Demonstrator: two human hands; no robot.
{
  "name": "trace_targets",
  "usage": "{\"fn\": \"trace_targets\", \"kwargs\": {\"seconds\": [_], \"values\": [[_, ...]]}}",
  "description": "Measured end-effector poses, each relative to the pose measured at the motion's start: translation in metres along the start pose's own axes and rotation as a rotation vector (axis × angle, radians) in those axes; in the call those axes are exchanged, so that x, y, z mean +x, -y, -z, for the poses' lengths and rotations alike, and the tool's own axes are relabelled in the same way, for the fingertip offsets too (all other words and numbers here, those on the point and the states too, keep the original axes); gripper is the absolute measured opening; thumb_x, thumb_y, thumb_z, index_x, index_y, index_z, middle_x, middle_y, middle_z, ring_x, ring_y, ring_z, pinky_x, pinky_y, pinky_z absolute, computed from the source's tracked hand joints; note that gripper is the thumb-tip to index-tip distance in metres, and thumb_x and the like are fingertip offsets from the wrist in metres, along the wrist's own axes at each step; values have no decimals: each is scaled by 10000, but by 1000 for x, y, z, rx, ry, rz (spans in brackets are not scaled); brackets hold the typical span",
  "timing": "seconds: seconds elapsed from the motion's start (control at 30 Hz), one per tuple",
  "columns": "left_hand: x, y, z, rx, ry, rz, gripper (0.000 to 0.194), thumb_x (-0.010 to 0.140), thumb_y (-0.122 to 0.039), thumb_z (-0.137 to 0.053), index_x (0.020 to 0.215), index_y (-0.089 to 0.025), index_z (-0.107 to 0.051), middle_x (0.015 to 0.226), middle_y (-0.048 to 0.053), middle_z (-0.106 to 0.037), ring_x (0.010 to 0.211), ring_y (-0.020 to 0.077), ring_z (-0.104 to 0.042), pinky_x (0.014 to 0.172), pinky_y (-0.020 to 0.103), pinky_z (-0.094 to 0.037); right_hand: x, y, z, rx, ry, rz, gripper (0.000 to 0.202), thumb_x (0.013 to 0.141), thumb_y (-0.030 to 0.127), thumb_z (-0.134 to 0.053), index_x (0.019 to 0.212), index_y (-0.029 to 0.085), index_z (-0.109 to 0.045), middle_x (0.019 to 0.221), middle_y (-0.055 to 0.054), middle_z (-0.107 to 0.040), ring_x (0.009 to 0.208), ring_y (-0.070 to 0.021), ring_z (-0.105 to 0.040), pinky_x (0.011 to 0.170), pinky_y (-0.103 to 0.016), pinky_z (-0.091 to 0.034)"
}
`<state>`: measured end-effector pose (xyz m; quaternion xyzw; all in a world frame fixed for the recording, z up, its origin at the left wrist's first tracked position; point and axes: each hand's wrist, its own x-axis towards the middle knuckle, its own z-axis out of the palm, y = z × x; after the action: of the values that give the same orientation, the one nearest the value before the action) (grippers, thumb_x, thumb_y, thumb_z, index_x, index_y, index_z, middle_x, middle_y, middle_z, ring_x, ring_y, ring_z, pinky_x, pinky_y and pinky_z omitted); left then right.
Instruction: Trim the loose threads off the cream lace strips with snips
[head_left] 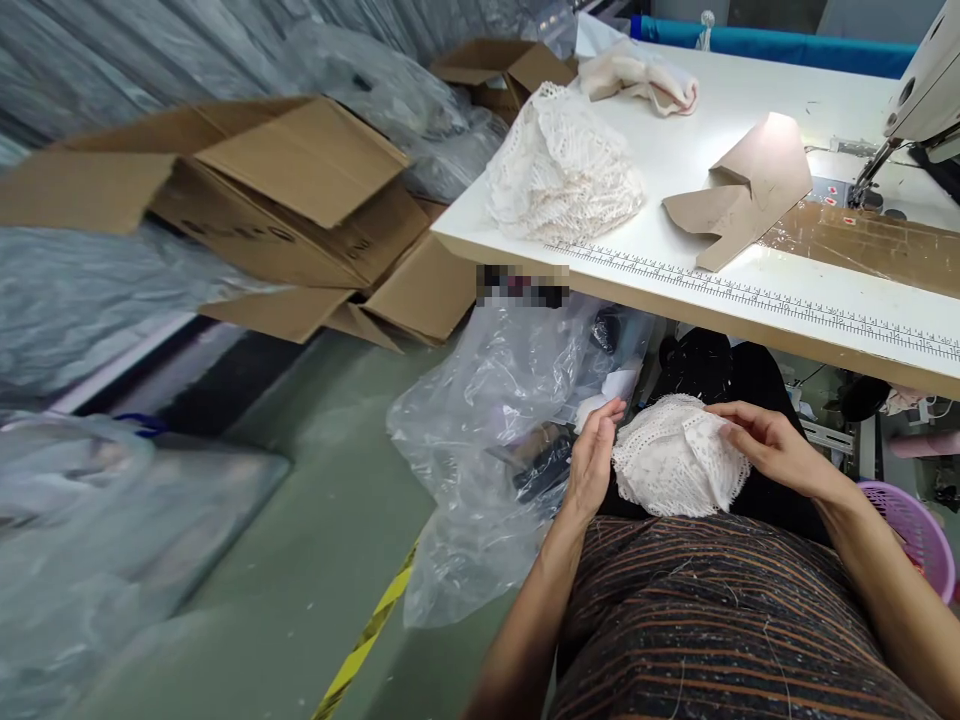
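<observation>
A bundle of white lace fabric (679, 458) rests on my lap, its scalloped, holed edges showing. My right hand (772, 445) pinches the upper right part of this lace between thumb and fingers. On the other side, my left hand (595, 455) stands edge-on at the bundle's left border, fingers stretched out and close to the fabric. Whether its palm touches the lace I cannot tell. Above on the table lies a larger pile of white lace pieces (562, 170).
The white sewing table (825, 325) has a ruler strip along its front edge. A sewing machine (919, 100) and brown card templates (757, 195) are at right. Open cardboard boxes (300, 220) and a see-through plastic bag (480, 430) are left; a purple basket (911, 530) sits right.
</observation>
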<state>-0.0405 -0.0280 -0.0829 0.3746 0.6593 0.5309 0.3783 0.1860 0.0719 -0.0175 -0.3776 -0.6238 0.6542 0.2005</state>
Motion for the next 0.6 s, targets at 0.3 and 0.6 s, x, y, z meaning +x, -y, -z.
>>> {"fn": "trace_targets", "kwargs": {"seconds": [0.3, 0.6], "values": [[13, 19, -10, 206, 278, 27, 568, 725, -493, -749, 1174, -174, -608, 1226, 137, -636, 1164, 329, -588, 1009, 442, -460, 2, -42, -3, -376, -230, 99, 530, 869, 479, -609, 1327, 215, -577, 1313, -145, -576, 1206, -312, -556, 1029, -501, -465], [-19, -16, -33, 495, 184, -304, 162, 771, -350, -683, 830, -209, -629, 900, 57, -649, 861, 225, -645, 805, 359, -541, 1, -78, -5, -169, -86, 35, 783, 825, 582, -638, 1479, 222, -402, 1497, -154, -430, 1382, -319, -404, 1176, -539, -262]]}}
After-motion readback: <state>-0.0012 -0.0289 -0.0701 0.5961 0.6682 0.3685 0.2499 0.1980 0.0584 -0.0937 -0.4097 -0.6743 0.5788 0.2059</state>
